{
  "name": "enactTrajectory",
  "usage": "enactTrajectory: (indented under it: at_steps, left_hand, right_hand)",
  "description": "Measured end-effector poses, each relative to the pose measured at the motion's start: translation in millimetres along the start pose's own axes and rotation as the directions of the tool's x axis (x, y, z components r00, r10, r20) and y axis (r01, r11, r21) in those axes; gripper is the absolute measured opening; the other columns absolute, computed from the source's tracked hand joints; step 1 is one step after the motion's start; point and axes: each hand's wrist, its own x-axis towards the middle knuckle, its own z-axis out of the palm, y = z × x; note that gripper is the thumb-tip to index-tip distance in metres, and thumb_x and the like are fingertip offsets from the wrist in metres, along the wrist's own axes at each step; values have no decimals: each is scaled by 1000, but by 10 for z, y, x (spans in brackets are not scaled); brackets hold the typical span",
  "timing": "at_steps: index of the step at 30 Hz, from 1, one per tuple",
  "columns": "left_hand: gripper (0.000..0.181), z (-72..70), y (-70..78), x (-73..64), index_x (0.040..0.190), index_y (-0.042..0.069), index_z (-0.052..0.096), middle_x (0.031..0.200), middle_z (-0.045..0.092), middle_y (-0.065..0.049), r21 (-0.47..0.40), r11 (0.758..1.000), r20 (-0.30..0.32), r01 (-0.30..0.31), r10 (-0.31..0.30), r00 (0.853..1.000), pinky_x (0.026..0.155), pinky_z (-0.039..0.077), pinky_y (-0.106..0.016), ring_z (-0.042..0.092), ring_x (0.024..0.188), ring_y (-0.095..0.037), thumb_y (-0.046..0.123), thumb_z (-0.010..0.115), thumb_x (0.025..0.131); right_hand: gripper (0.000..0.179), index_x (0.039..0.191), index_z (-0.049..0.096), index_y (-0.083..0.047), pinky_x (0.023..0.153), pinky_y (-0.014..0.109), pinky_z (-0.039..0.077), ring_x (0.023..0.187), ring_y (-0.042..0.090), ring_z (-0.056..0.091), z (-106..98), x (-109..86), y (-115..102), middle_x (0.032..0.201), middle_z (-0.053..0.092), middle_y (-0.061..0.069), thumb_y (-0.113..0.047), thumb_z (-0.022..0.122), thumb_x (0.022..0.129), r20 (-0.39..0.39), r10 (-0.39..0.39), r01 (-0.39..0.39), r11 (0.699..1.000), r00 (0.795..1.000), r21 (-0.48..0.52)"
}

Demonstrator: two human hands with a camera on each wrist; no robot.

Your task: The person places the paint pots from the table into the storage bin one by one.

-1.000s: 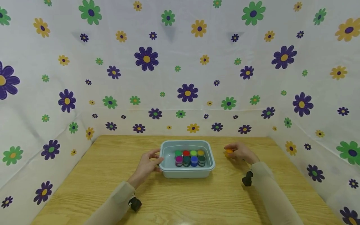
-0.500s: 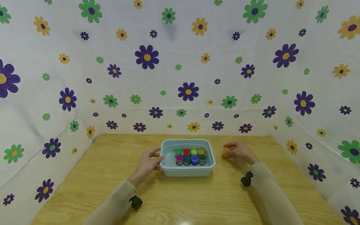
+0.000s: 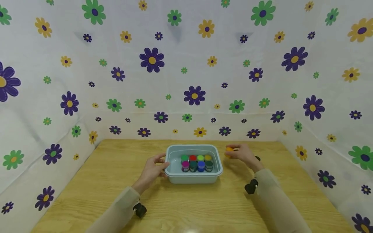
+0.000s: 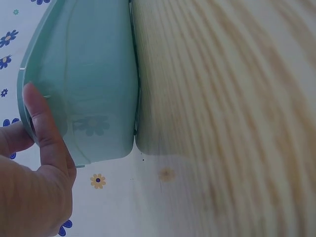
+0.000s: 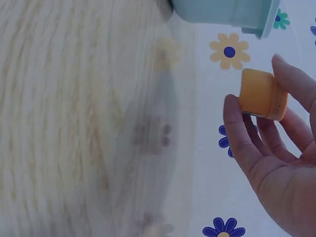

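A pale blue plastic bin [image 3: 193,180] stands on the wooden table with two rows of small paint jars inside. My left hand [image 3: 152,168] grips its left end, with thumb and fingers at the rim, as the left wrist view also shows against the bin's wall [image 4: 101,74]. To the right of the bin, my right hand [image 3: 244,155] holds an orange paint jar [image 5: 261,94] between thumb and fingertips, above the table. Among the jars in the bin are a magenta one [image 3: 185,166], a red one [image 3: 193,158] and a blue one [image 3: 201,166].
Past the right wrist shows a small dark thing [image 3: 257,158] on the table [image 3: 186,207]. A white cloth [image 3: 180,81] printed with flowers rises behind the table and along both sides. Each wrist wears a small black camera.
My right hand has moved left and toward the back with the orange paint jar, closer to the bin. The left hand keeps its place at the bin's end.
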Motion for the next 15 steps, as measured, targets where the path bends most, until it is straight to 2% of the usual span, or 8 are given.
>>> enactTrajectory:
  at_steps: [8, 15]
  left_hand:
    - [51, 0, -8, 2, 142, 7, 51, 109, 51, -15, 6, 1000, -5, 11, -11, 1000, 56, 60, -32, 62, 69, -18, 7, 66, 93]
    - [50, 4, -11, 2, 141, 6, 52, 106, 52, -14, -7, 1000, -6, 1, -1, 1000, 56, 60, -31, 63, 67, -18, 3, 66, 92]
  right_hand:
    - [57, 134, 57, -1, 93, 36, 57, 101, 21, 66, 56, 36, -124, 132, 57, 22, -31, 73, 89, -60, -34, 37, 998, 998, 45]
    - [52, 131, 60, -1, 86, 27, 58, 95, 18, 65, 111, 49, -192, 125, 60, 21, -31, 72, 90, -103, -83, 91, 993, 991, 76]
